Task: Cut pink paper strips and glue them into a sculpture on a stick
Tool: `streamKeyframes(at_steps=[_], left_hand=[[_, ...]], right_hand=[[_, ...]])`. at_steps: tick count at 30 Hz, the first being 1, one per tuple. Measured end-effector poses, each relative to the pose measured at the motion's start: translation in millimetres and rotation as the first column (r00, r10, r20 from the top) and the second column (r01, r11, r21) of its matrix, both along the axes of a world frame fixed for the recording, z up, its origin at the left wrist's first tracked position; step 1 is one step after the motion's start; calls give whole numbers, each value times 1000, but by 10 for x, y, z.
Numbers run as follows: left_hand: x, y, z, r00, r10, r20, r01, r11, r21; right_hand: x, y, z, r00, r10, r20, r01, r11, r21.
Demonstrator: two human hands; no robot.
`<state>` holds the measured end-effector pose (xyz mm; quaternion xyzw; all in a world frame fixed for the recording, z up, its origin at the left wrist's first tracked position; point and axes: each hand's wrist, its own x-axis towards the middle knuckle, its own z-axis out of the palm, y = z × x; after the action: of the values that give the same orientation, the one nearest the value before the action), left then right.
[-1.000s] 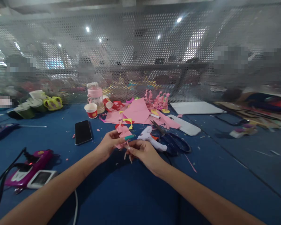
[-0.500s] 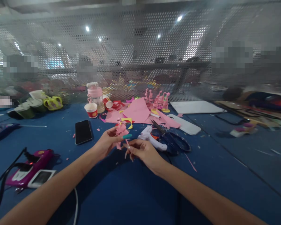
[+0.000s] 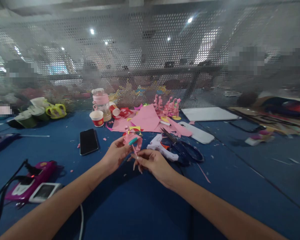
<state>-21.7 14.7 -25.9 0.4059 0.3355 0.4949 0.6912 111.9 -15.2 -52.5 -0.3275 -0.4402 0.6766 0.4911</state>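
Observation:
Between the fingers of my left hand (image 3: 115, 154) is a small pink paper craft (image 3: 132, 137) with a curled strip. My left thumb, with a long teal nail, presses on it. My right hand (image 3: 151, 162) pinches a thin pink paper strip (image 3: 134, 150) that runs up toward the craft. Just beyond my right hand lie a white glue gun (image 3: 161, 146) and dark-handled scissors (image 3: 187, 149). Pink paper sheets (image 3: 145, 119) and yellow cut scraps (image 3: 135, 128) spread out behind my hands.
Finished-looking pink paper pieces (image 3: 171, 107) stand at the back. A black phone (image 3: 88, 141) and a magenta power strip (image 3: 32, 181) lie to the left. Paper cups (image 3: 97, 118) stand beside a bottle (image 3: 101, 103). At right are a white phone (image 3: 198, 134) and a white board (image 3: 210, 113).
My left hand has turned the pink paper craft, so a curled strip now shows at its right side. My left thumb has tilted. My right hand stays nearly in place.

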Motion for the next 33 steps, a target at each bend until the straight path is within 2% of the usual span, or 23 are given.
streamKeyframes(at_steps=[4,8,13,16,19,22,24,28,33], left_hand=[[-11,10,-24,996,11,-84,-5,997,71],[-24,33,-8,996,62,-69,-55,994,97],[-33,32,78,998,61,-14,-61,998,-11],[-35,21,82,999,32,16,-31,998,-62],[-25,26,41,999,28,14,-28,1000,-8],[-14,49,4,996,85,12,-85,994,68],[-15,65,-2,993,115,32,-117,991,65],[-29,64,20,995,80,63,-82,996,34],[-35,20,50,1000,16,12,-16,1000,21]], right_hand=[[5,9,-5,1000,-3,-15,3,1000,3],[18,12,2,1000,0,-25,0,1000,4],[26,19,4,999,-26,-33,25,1000,-16],[16,21,-4,999,-10,-53,9,1000,-22],[6,21,-11,999,6,-54,-7,1000,-21],[0,21,-13,999,17,-45,-17,1000,-8],[-4,21,-12,999,23,-40,-23,1000,0],[-12,16,-8,999,20,-44,-20,1000,1],[-21,1,9,999,18,-43,-19,1000,-10]])
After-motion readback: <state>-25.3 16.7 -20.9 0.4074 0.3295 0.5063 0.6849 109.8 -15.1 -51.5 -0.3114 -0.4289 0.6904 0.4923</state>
